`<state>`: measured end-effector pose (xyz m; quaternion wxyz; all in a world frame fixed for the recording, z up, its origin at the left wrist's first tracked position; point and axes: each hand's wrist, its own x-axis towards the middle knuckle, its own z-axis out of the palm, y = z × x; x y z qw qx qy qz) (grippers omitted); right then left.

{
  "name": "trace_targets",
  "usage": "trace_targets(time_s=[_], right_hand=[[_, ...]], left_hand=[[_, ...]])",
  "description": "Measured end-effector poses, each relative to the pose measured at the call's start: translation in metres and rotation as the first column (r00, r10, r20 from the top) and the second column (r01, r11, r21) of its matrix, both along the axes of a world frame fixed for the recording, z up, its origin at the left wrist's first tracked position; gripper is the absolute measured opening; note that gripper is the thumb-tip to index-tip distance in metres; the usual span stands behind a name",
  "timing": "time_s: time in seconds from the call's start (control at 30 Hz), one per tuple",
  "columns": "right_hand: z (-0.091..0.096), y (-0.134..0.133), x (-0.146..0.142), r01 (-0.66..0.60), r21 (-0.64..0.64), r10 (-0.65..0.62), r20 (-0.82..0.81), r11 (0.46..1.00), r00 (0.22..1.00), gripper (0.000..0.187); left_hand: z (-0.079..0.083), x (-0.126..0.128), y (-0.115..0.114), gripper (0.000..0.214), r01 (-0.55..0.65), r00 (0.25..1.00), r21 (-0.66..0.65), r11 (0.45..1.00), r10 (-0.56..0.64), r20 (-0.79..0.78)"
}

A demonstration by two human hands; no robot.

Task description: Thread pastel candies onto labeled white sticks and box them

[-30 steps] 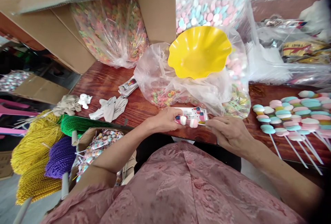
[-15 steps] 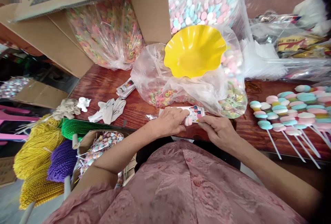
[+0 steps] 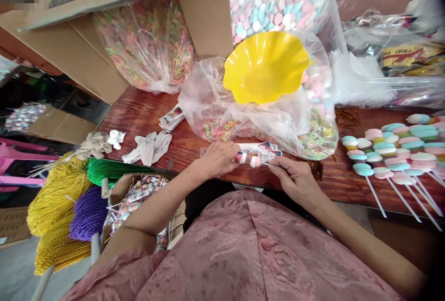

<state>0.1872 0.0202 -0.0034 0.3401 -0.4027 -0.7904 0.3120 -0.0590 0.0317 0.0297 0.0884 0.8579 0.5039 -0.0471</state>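
A marshmallow skewer (image 3: 255,161) with pink and white pieces lies level between my two hands at the table's front edge. My left hand (image 3: 219,158) is closed around its left end, where the fingers hide part of the candy. My right hand (image 3: 294,175) pinches the thin white stick at the right end. Just behind the candy, a clear printed wrapper (image 3: 266,148) with red and blue pictures lies flat; whether the candy is partly inside it, I cannot tell. Finished-looking marshmallow skewers (image 3: 396,152) on white sticks lie in a heap to the right.
A yellow wavy bowl (image 3: 266,69) rests on plastic bags of candy (image 3: 208,101) behind my hands. At the left are grey gloves (image 3: 149,148), a cardboard box (image 3: 208,9) and coils of yellow cord (image 3: 52,203). A clear bin (image 3: 368,85) stands at the right back. Wrapped candies (image 3: 142,196) fill a box below.
My left hand has moved left, and more of the skewer and the printed wrapper now shows between my hands. My right hand now holds the stick slightly apart from the wrapper.
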Motion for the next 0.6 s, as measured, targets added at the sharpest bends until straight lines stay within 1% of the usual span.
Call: trace_targets(time_s=[0.1, 0.2, 0.27, 0.33, 0.4, 0.47, 0.53, 0.6], right_hand=[[0.003, 0.000, 0.000, 0.008, 0.083, -0.009, 0.019, 0.997, 1.000, 0.020], [0.006, 0.004, 0.004, 0.001, 0.127, -0.005, 0.026, 0.992, 1.000, 0.019], [0.009, 0.008, 0.009, -0.017, 0.167, 0.011, 0.035, 0.986, 0.999, 0.016], [0.011, 0.013, 0.013, -0.051, 0.251, 0.032, 0.077, 0.967, 0.997, 0.014], [0.013, 0.016, 0.015, -0.091, 0.368, 0.038, 0.148, 0.925, 0.988, 0.013], [0.015, 0.016, 0.016, -0.126, 0.479, 0.015, 0.229, 0.869, 0.973, 0.014], [0.017, 0.015, 0.015, -0.156, 0.555, -0.012, 0.287, 0.817, 0.958, 0.014], [0.021, 0.010, 0.013, -0.191, 0.595, -0.009, 0.316, 0.781, 0.949, 0.015]], left_hand=[[0.007, 0.008, -0.002, 0.020, -0.028, 0.997, -0.069, 0.997, 0.033, 0.070], [0.013, 0.008, -0.004, 0.018, -0.027, 0.992, -0.157, 0.987, 0.046, 0.117], [0.014, 0.006, -0.006, 0.020, 0.006, 0.989, -0.230, 0.973, 0.028, 0.145], [0.013, 0.004, -0.007, 0.024, 0.056, 0.978, -0.305, 0.951, 0.009, 0.207], [0.013, 0.003, -0.007, 0.027, 0.081, 0.954, -0.364, 0.928, 0.033, 0.297], [0.013, 0.005, -0.006, 0.026, 0.078, 0.917, -0.410, 0.909, 0.096, 0.388], [0.014, 0.007, -0.005, 0.028, 0.063, 0.877, -0.453, 0.889, 0.168, 0.451], [0.014, 0.008, -0.003, 0.030, 0.020, 0.862, -0.474, 0.880, 0.225, 0.454]])
